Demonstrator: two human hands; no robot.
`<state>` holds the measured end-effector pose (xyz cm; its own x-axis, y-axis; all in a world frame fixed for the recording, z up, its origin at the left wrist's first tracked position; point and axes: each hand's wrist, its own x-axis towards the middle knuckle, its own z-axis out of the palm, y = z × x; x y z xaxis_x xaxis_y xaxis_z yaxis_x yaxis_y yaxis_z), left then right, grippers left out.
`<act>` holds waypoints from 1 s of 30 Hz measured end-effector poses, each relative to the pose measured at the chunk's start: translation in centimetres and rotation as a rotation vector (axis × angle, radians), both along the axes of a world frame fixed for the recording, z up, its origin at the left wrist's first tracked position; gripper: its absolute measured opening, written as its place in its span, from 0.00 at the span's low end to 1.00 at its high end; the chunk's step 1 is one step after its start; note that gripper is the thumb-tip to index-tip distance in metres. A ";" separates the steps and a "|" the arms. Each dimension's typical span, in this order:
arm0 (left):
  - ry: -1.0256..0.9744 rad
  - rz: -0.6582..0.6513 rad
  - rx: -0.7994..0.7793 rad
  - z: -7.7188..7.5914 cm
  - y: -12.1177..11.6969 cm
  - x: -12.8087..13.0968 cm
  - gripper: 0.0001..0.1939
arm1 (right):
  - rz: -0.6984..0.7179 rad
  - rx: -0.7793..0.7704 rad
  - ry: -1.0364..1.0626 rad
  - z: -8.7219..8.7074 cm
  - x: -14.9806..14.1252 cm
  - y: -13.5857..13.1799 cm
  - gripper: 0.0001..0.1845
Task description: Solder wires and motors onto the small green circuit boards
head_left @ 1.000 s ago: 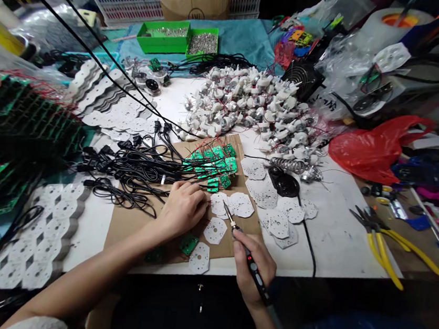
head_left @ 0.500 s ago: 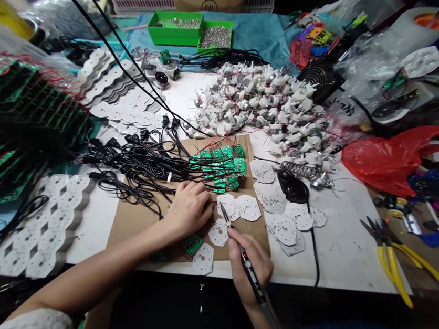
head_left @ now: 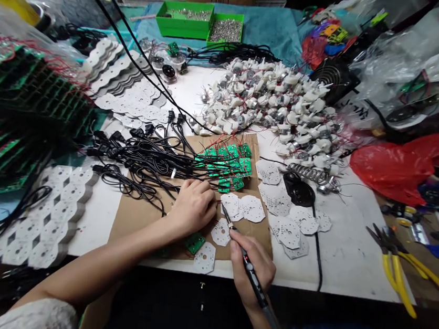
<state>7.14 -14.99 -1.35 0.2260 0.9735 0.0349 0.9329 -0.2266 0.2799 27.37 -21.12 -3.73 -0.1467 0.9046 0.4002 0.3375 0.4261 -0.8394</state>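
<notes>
My right hand [head_left: 252, 260] grips a soldering iron [head_left: 249, 268] like a pen. Its tip touches or hovers just over a white octagonal circuit board [head_left: 231, 204] on the cardboard; I cannot tell which. My left hand [head_left: 194, 207] is closed beside that board, with its fingertips turned under. What it pinches is hidden, though a thin red wire shows near its fingers. Close by lie another white board [head_left: 252, 209], one with a central hole [head_left: 221, 232] and one at the table edge [head_left: 204, 258]. A green circuit board [head_left: 194, 242] sits under my left wrist.
Black power cords [head_left: 144, 158] lead to a cluster of green boards [head_left: 231, 160]. Behind them is a heap of small white motors [head_left: 274, 102]. A black coiled-spring iron stand [head_left: 298, 188], yellow-handled pliers [head_left: 394, 263] and a red bag [head_left: 402, 161] lie right. Stacked green panels [head_left: 19, 110] stand left.
The whole view has shifted slightly, with things appearing a little farther right. Both hands and the soldering iron keep nearly the same place over the boards.
</notes>
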 end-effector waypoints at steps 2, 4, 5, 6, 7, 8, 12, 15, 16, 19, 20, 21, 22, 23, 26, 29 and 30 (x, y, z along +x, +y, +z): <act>-0.003 -0.001 0.007 0.0 0.0 0.0 0.07 | -0.006 0.005 0.003 -0.1 -0.1 0.0 0.15; -0.006 -0.001 0.012 -0.1 0.0 0.0 0.07 | -0.009 0.015 0.000 -0.2 -0.2 0.0 0.15; -0.006 -0.002 0.013 -0.1 0.0 0.0 0.07 | -0.007 0.023 -0.002 -0.3 -0.2 -0.1 0.16; -0.004 -0.003 0.014 -0.1 0.0 0.0 0.08 | -0.004 0.029 -0.003 -0.3 -0.2 -0.1 0.16; -0.002 -0.003 0.014 -0.1 0.0 0.0 0.08 | -0.004 0.032 -0.001 -0.3 -0.2 -0.1 0.16; 0.000 -0.004 0.013 -0.1 0.0 0.0 0.08 | -0.006 0.030 0.007 -0.3 -0.1 -0.1 0.15; -0.001 -0.003 0.012 0.0 0.0 0.0 0.07 | -0.020 -0.011 0.055 -0.1 0.1 -0.1 0.15; -0.006 0.002 0.010 0.0 0.0 0.0 0.08 | -0.038 -0.029 0.070 0.0 0.3 -0.1 0.14; -0.009 0.000 0.010 0.1 -0.1 0.0 0.08 | -0.046 -0.035 0.073 0.0 0.3 -0.1 0.14; -0.029 -0.020 0.006 0.2 -0.1 -0.2 0.08 | -0.061 -0.045 0.077 0.0 0.3 -0.1 0.14; -0.034 -0.028 0.002 0.3 -0.2 -0.2 0.08 | -0.061 -0.043 0.077 -0.1 0.3 -0.1 0.14; -0.037 -0.033 -0.002 0.3 -0.2 -0.2 0.08 | -0.059 -0.042 0.076 -0.1 0.2 -0.1 0.14; -0.034 -0.037 -0.006 0.4 -0.2 -0.3 0.08 | -0.056 -0.042 0.074 -0.1 0.2 -0.1 0.14; -0.028 -0.039 -0.008 0.4 -0.2 -0.3 0.09 | -0.053 -0.043 0.071 -0.1 0.3 -0.1 0.14; -0.006 -0.043 -0.001 0.4 -0.2 -0.2 0.09 | -0.042 -0.041 0.070 -0.1 0.3 -0.1 0.15; 0.011 -0.053 0.019 0.4 -0.2 -0.1 0.09 | -0.028 -0.030 0.075 -0.2 0.3 -0.1 0.16; 0.018 -0.057 0.025 0.4 -0.2 -0.1 0.09 | -0.022 -0.028 0.076 -0.2 0.3 -0.1 0.16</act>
